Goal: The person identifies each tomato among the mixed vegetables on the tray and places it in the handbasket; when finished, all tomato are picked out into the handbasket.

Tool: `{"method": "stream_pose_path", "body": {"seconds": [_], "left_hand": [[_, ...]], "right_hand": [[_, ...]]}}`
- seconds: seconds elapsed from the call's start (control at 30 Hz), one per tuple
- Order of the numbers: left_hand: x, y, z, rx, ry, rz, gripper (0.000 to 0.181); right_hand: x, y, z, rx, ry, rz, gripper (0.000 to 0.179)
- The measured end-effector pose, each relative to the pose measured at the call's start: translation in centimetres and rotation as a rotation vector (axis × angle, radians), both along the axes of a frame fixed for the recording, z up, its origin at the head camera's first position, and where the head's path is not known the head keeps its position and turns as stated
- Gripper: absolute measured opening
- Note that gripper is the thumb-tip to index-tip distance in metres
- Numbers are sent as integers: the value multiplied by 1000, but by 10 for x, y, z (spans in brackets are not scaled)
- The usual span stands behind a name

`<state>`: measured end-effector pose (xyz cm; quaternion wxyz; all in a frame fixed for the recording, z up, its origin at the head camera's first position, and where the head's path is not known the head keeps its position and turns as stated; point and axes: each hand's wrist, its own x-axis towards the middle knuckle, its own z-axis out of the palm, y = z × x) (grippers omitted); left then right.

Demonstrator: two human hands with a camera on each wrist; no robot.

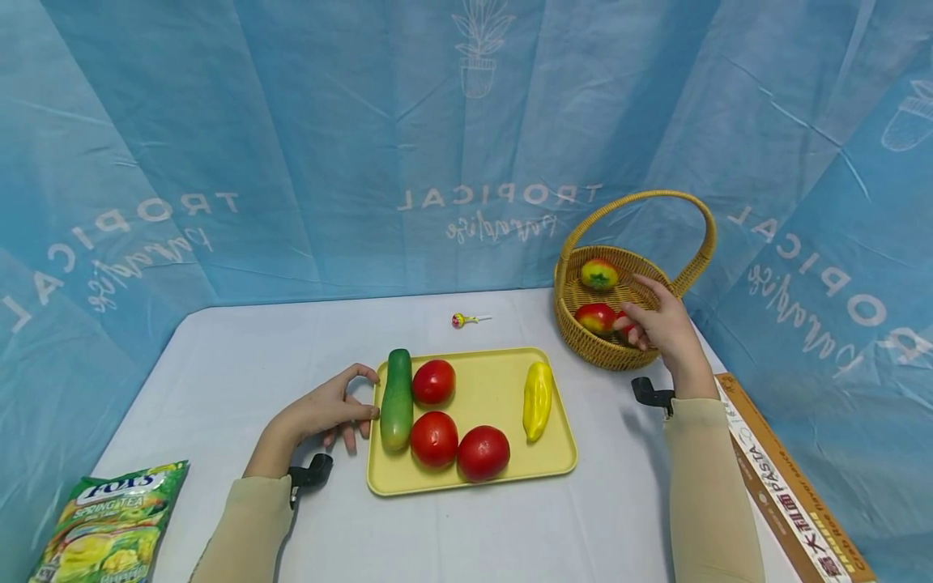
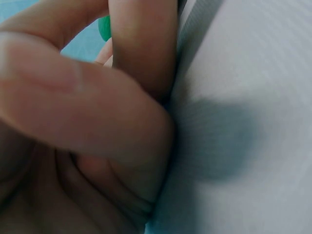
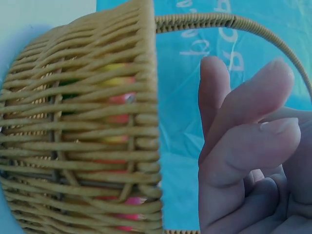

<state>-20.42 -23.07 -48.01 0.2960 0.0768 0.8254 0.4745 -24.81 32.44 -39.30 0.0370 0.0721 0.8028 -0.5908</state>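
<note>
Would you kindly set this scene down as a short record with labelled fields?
Left hand: at the left edge of the yellow tray, beside the cucumber
Right hand: over the wicker basket, holding nothing
On tray: cucumber, three tomatoes, yellow banana-shaped fruit
In basket: three fruits visible, one partly hidden
Beyond tray: lollipop
Far left: Fox's bag
Far right: pasta box

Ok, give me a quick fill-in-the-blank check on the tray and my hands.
The tray holds ____ round red fruits.
The right hand is at the woven ____.
Of the tray's things, the left hand is nearest the ____.
The tray's one yellow thing is the ____.
Missing: three; basket; cucumber; banana.
</note>
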Motion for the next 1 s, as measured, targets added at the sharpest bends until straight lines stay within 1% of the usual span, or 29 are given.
{"method": "stream_pose_path", "body": {"seconds": [0.23,0.4,0.57,0.73,1.0], "left_hand": [[0,0,0,-2,-5,2,61],[0,0,0,-3,-2,0,61],[0,0,1,-1,-7,2,61],[0,0,1,-4,-11,7,61],[0,0,2,-1,-8,2,61]], "right_hand": [[5,-9,9,-8,21,52,75],[9,-19,17,-8,64,132,76],[12,-34,22,-8,59,223,72],[11,-49,20,-5,43,324,67],[10,-70,12,-20,8,453,65]]}}
